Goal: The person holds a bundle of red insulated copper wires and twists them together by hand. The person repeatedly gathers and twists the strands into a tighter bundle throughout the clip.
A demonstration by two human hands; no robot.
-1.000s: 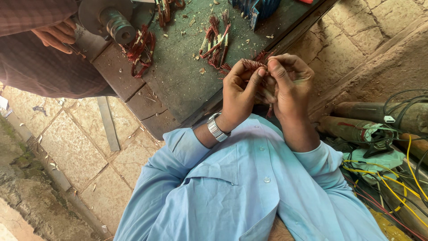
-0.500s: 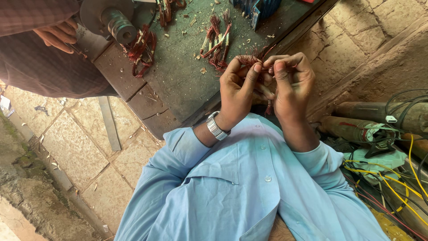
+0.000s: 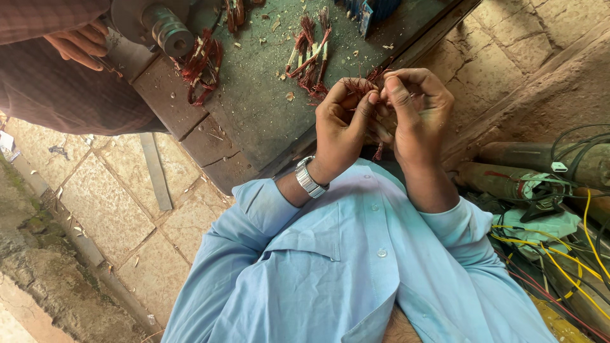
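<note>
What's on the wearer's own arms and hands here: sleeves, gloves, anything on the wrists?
Both hands are bare, no gloves: left hand, right hand. Light blue button-up shirt, its long sleeves pushed back from the wrists. A silver metal-band wristwatch sits on the left wrist. No rings can be made out.

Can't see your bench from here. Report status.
Left hand and right hand both pinching a reddish copper wire bundle. Green worktop ahead, littered with wire scraps. Nothing blocking.
</note>
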